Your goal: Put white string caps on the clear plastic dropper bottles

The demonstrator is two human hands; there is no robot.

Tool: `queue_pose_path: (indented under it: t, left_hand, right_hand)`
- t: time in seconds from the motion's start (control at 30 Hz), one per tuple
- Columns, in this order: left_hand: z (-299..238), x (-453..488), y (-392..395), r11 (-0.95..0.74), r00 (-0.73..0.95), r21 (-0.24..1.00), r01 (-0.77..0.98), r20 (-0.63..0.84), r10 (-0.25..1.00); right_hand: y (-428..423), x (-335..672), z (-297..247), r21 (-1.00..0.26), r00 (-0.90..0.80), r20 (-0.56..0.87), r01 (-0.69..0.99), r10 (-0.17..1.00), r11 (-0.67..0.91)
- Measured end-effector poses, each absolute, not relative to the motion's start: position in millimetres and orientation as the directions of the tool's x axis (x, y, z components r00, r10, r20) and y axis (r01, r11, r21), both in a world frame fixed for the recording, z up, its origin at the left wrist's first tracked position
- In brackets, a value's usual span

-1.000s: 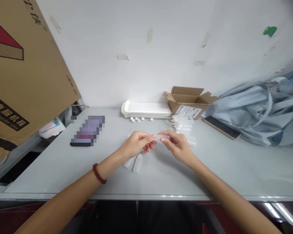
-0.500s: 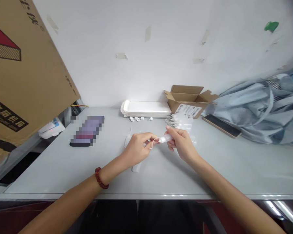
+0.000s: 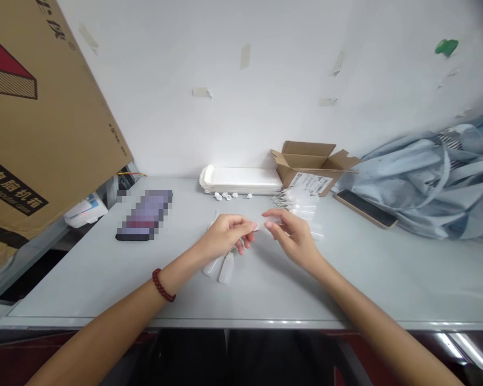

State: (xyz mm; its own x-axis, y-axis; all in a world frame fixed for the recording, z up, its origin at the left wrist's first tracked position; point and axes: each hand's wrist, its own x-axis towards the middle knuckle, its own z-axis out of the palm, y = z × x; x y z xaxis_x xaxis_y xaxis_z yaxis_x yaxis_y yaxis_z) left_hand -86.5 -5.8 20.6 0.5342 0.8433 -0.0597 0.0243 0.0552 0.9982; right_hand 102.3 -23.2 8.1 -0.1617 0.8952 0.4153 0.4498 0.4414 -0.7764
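Note:
My left hand (image 3: 229,236) is closed in a pinch, with a small white piece (image 3: 258,227) showing at the fingertips; its exact kind cannot be made out. Facing it, my right hand (image 3: 293,236) has thumb and forefinger around a pale, translucent small plastic bottle (image 3: 272,219), partly hidden by the fingers. Below my left hand, a small clear bottle (image 3: 226,269) lies on the table beside another similar one (image 3: 211,267). Beyond my right hand is a pile of small bottles (image 3: 304,208) with thin metal tips. Several small white caps (image 3: 227,197) lie farther back.
A stack of white flat packs (image 3: 241,177) stands by the wall, next to an open cardboard box (image 3: 312,179). One phone (image 3: 366,208) lies at right beside a blue cloth bag (image 3: 426,182); a blurred phone (image 3: 145,214) is at left. A large carton (image 3: 52,123) leans at far left.
My right hand's fingers have spread and shifted around the bottle, and its white cap end no longer shows. My left hand has turned; the looped white strip is out of sight.

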Motion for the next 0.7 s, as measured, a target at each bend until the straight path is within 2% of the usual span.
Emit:
queue_pose_path:
  t: [0.1,0.2,0.3,0.4,0.53,0.63,0.7]
  left_hand:
    - [21.2,-87.5,-5.6,0.103,0.53,0.995,0.003,-0.089,0.843]
    - [21.6,-86.4,-8.0,0.046,0.515,0.999,0.004,-0.042,0.856]
    - [21.1,-84.6,-12.3,-0.083,0.466,0.994,0.066,0.043,0.884]
    - [19.9,-84.0,-16.1,-0.236,0.428,0.95,0.203,0.13,0.894]
    - [17.8,-85.2,-16.5,-0.528,0.46,0.744,0.41,0.331,0.824]
    - [16.8,-87.9,-10.7,-0.617,0.496,0.639,0.459,0.391,0.775]
    - [15.7,-92.4,-2.3,-0.608,0.485,0.642,0.467,0.389,0.783]
  right_hand:
    - [-24.5,103.3,9.7,-0.763,-0.189,0.411,0.464,0.892,0.45]
    - [-25.2,103.7,11.5,-0.83,-0.171,0.331,0.416,0.928,0.372]
    - [-23.7,104.2,12.4,-0.918,-0.155,0.223,0.3,0.962,0.261]
    - [-20.5,104.4,12.1,-0.976,-0.174,0.136,0.146,0.975,0.163]
    - [-18.0,101.9,11.4,-0.998,-0.244,0.053,0.001,0.968,0.055]
    - [-17.0,100.7,11.1,-0.994,-0.231,0.061,0.071,0.971,0.079]
    - [-14.1,105.3,11.4,-0.952,-0.133,0.144,0.251,0.981,0.174]
